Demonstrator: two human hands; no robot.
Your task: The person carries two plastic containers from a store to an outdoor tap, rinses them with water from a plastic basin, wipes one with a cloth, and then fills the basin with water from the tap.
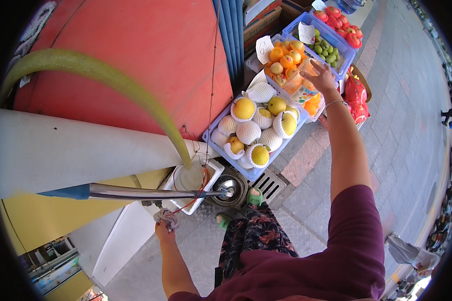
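My left hand (165, 230) holds a crumpled greyish cloth (167, 219) beside a white foam box (215, 171). My right hand (321, 76) reaches over the fruit with its fingers spread at a clear plastic container (300, 82); whether the fingers grip it cannot be told. The container bears a colourful print and sits among peach-like fruit in orange foam nets (282, 56). Nearer me, a blue plastic crate (253, 174) is filled with large yellow pears (245, 108), several of them in white foam nets.
Green fruit (326, 50) and apples in red nets (339, 24) stand farther along. Red bags (356, 96) lie right of the crates. A yellow-green hose (109, 73) arches into the foam box. A metal pole (143, 192) crosses above it, near a steel basin (229, 188) and a drain grate (268, 185).
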